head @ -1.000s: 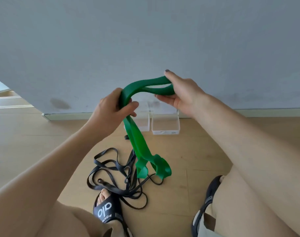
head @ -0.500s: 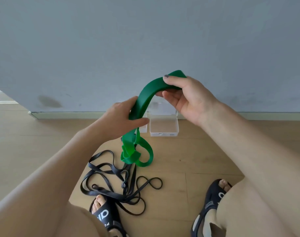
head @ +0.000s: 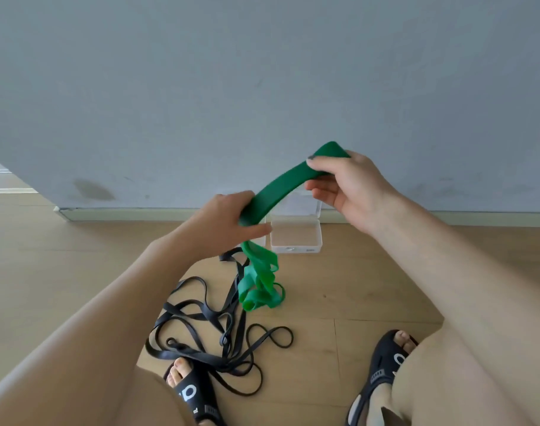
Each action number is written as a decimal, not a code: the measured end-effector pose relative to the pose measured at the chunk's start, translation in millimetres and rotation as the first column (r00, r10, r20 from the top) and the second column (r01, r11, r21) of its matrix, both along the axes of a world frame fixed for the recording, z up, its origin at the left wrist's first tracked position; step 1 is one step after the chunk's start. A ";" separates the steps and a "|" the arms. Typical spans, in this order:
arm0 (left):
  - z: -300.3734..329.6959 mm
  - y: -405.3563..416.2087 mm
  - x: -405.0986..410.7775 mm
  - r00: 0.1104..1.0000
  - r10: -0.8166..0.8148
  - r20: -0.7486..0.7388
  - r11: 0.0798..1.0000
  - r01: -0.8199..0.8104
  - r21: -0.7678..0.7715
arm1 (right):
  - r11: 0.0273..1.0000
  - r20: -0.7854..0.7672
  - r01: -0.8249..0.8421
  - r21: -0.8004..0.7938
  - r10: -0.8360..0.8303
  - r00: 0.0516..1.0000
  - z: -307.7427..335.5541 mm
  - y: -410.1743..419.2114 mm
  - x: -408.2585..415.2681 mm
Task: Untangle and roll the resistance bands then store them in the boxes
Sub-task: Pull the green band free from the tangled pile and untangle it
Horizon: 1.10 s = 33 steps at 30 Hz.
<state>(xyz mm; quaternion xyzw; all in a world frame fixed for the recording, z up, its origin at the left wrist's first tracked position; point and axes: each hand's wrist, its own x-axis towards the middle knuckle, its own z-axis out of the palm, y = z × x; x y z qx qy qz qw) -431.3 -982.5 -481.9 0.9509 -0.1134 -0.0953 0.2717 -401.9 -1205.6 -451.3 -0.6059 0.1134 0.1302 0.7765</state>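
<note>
A green resistance band [head: 281, 187] stretches flat between my hands above the floor. My right hand [head: 344, 187] pinches its upper end near the wall. My left hand [head: 228, 222] grips it lower down, and the rest hangs below in loose twisted loops [head: 261, 285] that reach the floor. A tangle of thin black bands [head: 213, 333] lies on the wooden floor in front of my feet. An open clear plastic box [head: 296, 238] sits by the wall, behind the green band. A second clear box [head: 259, 241] is mostly hidden behind my left hand.
A grey wall with a pale skirting board [head: 139, 213] closes the space ahead. My feet in black sandals [head: 195, 395] [head: 382, 370] rest on the floor at the bottom, the left one touching the black bands. Bare wooden floor [head: 385, 287] spreads to the right.
Both hands have drawn the green band up and to the right, so its hanging end has bunched into shorter loops. My right hand has risen away from my left.
</note>
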 end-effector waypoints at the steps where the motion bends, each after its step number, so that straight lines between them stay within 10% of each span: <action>1: 0.2 -1.1 -1.3 1.000 0.003 0.022 1.000 -0.002 -0.017 | 1.000 -0.002 -0.011 -0.007 0.011 1.000 -1.0 1.0 -1.7; 9: 24.4 -10.3 -6.5 0.961 0.168 0.219 0.942 -0.091 -0.323 | 0.935 -0.105 -0.151 0.321 0.193 0.976 10.6 -3.0 -8.0; 13: 18.2 -19.2 -7.5 0.974 0.050 0.223 0.966 0.010 -0.258 | 0.896 -0.069 -0.443 -0.009 0.442 0.895 2.2 29.5 -23.0; 28: -13.9 -18.4 1.8 0.997 0.045 -0.061 0.978 -0.057 -0.201 | 0.942 -0.196 0.202 0.267 -0.152 0.969 4.8 23.4 -6.0; 33: -0.3 -15.8 2.0 0.996 0.032 0.084 0.976 -0.013 -0.215 | 0.963 -0.249 0.201 0.178 -0.154 0.956 4.6 -6.9 11.1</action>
